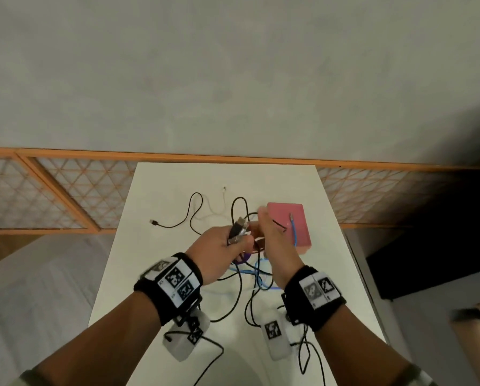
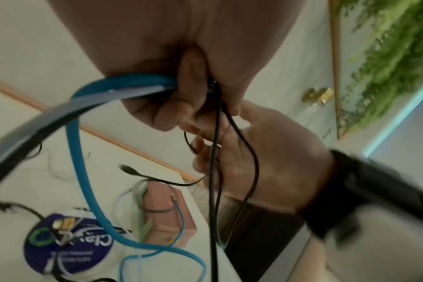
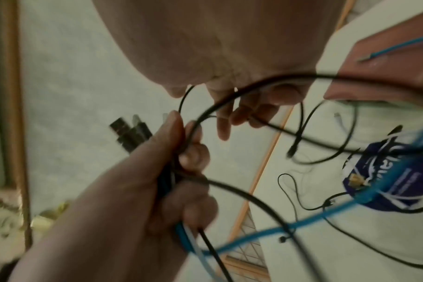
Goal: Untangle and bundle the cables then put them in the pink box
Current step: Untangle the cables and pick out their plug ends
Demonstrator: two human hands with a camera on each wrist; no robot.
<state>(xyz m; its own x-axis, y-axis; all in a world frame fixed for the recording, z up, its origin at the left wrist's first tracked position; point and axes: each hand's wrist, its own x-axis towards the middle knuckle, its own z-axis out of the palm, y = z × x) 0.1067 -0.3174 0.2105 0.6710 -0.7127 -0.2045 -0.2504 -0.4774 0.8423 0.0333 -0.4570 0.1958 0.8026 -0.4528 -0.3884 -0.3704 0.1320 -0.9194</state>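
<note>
My left hand grips a bunch of cable ends, whose USB plugs stick out above the fist; black and blue cables hang from it. Close on its right, my right hand pinches a thin black cable between curled fingers. The pink box sits shut on the table behind my right hand. A blue cable lies across its lid. More black cable and a white cable sprawl tangled over the white table.
A round purple disc lies under the tangle below my hands. Cable loops trail to the table's front edge. A wooden lattice rail runs behind the table, and a dark cabinet stands to the right.
</note>
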